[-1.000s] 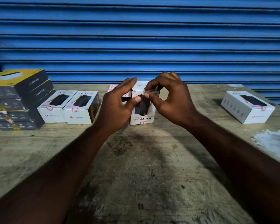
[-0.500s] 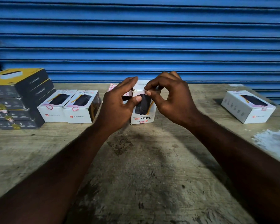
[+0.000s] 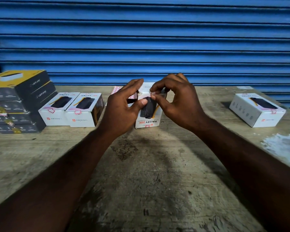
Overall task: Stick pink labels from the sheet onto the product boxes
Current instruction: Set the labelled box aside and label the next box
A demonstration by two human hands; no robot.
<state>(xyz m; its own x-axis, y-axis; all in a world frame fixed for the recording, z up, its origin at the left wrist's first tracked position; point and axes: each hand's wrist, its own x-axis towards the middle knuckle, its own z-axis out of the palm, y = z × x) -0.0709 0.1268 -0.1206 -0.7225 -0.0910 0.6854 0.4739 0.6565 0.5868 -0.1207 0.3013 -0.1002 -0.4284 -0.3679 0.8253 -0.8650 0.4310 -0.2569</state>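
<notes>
Centrally, the product box (image 3: 147, 122) stands on end on the bench (image 3: 141, 173), long axis upright, its printed face toward the person and upside down. The right hand (image 3: 179, 101) pinches one pink label (image 3: 153, 93) at its top edge. The left hand (image 3: 122, 108) thumbs the box front; whether it grips the mostly hidden label sheet (image 3: 116, 90) is unclear. Three more lie flat: a left pair (image 3: 80, 119) and a lone right box (image 3: 256, 113). The frame edge cuts the dark stack (image 3: 23, 97).
</notes>
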